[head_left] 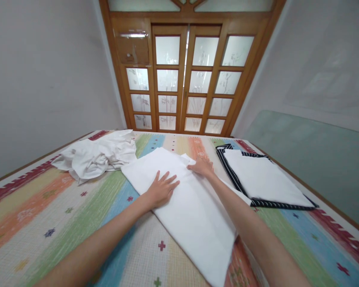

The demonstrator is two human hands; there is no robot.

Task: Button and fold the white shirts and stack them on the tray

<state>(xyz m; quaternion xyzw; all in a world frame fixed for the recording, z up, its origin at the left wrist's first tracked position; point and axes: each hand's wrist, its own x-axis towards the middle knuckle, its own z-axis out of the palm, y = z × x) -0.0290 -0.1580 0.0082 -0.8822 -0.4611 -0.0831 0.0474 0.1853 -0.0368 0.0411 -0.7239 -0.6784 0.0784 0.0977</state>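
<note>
A white garment point(194, 215) lies partly folded in front of me, stretched diagonally from the far middle toward the near edge of the view. My left hand point(163, 190) rests flat on its left part with the fingers spread. At the garment's far right edge, my right hand point(202, 165) pinches the fabric between thumb and fingers; some fingertips are hidden. A narrow white flap sticks out to the right from beneath my right forearm. The garment's exact kind does not show.
A crumpled white cloth point(100, 155) lies at the far left. On the right is a neatly folded white cloth point(266, 175) with black-and-white striped edges. Everything rests on a multicoloured striped cover point(86, 215). A pale green headboard-like panel point(314, 159) and wooden glazed doors point(182, 79) stand beyond.
</note>
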